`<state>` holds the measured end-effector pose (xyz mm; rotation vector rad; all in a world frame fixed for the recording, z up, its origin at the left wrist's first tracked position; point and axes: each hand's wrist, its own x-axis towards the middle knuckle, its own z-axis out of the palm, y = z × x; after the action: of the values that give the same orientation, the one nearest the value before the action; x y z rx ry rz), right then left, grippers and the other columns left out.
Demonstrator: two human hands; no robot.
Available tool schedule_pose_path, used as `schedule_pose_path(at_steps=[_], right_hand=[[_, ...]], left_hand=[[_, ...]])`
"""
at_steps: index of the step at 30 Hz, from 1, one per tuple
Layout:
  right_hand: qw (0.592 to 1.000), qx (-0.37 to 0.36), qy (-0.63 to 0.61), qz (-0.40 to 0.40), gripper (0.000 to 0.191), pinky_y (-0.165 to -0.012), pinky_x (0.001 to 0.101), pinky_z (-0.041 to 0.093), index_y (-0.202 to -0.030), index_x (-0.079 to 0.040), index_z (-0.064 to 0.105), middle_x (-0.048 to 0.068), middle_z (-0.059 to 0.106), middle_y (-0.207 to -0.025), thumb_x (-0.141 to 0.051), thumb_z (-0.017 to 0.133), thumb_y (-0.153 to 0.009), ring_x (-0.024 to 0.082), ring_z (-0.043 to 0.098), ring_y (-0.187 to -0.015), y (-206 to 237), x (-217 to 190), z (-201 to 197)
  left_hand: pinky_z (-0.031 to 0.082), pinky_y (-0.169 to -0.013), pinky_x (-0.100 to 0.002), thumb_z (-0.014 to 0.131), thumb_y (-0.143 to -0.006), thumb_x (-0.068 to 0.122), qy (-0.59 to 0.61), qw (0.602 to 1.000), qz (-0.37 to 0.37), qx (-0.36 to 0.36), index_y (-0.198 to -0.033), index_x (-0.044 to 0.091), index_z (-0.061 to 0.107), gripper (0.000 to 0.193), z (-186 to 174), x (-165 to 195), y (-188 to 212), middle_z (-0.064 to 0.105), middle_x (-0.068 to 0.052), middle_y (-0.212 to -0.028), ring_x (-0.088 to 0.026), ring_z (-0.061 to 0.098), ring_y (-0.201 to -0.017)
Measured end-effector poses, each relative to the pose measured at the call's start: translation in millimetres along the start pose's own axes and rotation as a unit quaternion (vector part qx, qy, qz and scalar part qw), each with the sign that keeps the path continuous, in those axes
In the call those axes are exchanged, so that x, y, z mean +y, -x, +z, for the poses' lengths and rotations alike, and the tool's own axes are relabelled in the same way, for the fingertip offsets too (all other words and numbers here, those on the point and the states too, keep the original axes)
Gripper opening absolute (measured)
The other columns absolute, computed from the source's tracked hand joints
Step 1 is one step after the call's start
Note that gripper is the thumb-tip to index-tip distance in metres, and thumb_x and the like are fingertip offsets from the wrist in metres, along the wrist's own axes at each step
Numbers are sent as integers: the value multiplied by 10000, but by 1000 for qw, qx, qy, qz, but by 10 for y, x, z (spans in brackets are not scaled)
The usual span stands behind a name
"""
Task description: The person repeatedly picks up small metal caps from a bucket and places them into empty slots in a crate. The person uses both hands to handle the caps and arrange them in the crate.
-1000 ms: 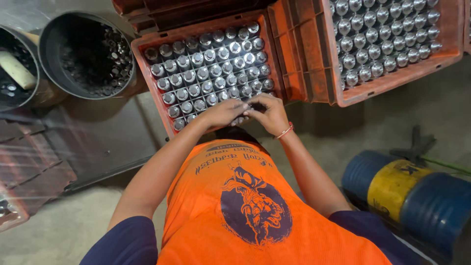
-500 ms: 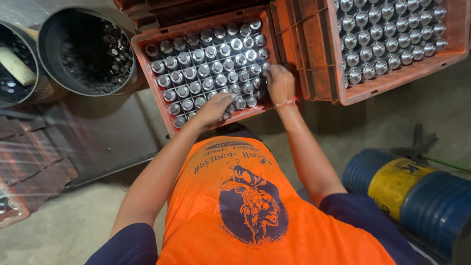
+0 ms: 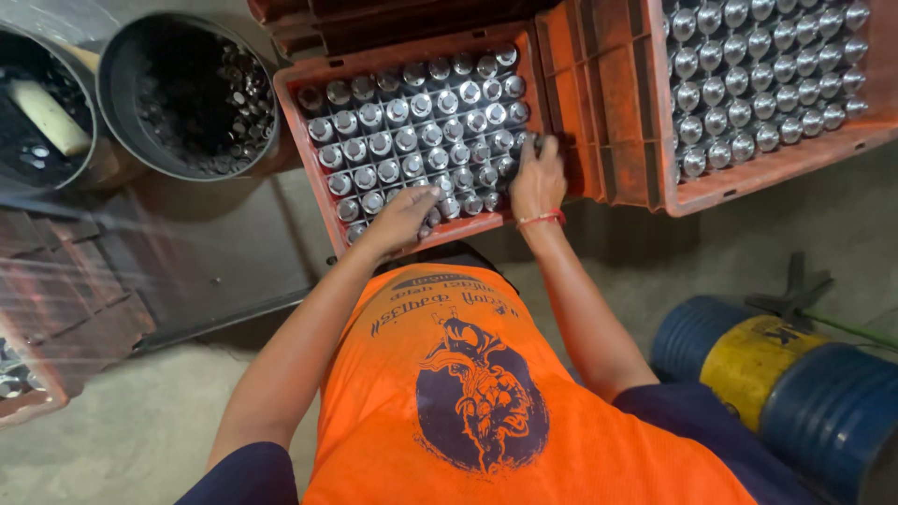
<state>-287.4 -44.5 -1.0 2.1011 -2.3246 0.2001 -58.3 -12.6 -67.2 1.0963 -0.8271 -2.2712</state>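
An orange plastic crate stands in front of me, filled with several rows of silver-capped bottles. My left hand lies on the bottle tops in the crate's nearest row, fingers stretched out to the right. My right hand, with a red thread at the wrist, reaches to the crate's right edge. Its fingers curl over the top of a bottle there. My orange shirt fills the bottom of the view.
A second orange crate of capped bottles stands to the right. Two dark round bins holding small metal pieces sit at the upper left. A blue and yellow drum lies at the lower right. A dark metal sheet covers the floor on the left.
Both hands were together at the crate's near row. My right hand has moved right and further up to the crate's edge; my left hand has shifted slightly right along the near row.
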Motion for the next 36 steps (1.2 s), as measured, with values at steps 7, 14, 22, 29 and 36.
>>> schedule_pose_path(at_steps=[7, 14, 22, 29, 36], right_hand=[[998, -41, -51, 10, 594, -840, 513, 529, -1335, -11, 616, 215, 541, -1283, 77, 575, -749, 455, 609, -1019, 157, 83, 91], [977, -34, -202, -52, 298, -941, 457, 542, -1253, -18, 711, 200, 654, -1144, 8, 676, -958, 395, 650, -1071, 76, 239, -138], [898, -126, -422, 6, 335, -838, 303, 586, -1136, -9, 750, 137, 771, -1077, -102, 845, -828, 202, 761, -948, 969, 89, -465], [963, 37, -266, 6, 182, -771, 369, 583, -1007, -9, 765, 175, 752, -968, -88, 842, -862, 312, 746, -867, 711, 321, -164], [982, 59, -164, -67, 113, -802, 444, 529, -914, -50, 748, 134, 727, -948, -75, 803, -819, 345, 657, -897, 553, 317, 110]], left_hand=[[422, -512, -235, 503, -1060, 357, -48, 997, -22, 51, -1021, 86, 669, 320, 195, 85, -168, 566, 26, -726, -72, 492, -578], [449, -554, -235, 555, -1065, 344, -81, 997, 8, -9, -1078, 43, 673, 323, 375, 177, -282, 580, 36, -771, -65, 517, -641], [431, -524, -248, 518, -1074, 371, -214, 955, -5, -206, -902, 45, 689, 406, 528, 48, -289, 605, 1, -729, -78, 509, -581], [486, -591, -256, 453, -1002, 98, -117, 980, -61, -148, -1160, 24, 588, 220, 566, -72, -256, 673, -53, -954, -100, 641, -733], [473, -577, -248, 367, -1045, 86, -105, 991, -13, -82, -1222, 55, 508, 229, 397, 77, -119, 756, -128, -1026, -112, 613, -665]])
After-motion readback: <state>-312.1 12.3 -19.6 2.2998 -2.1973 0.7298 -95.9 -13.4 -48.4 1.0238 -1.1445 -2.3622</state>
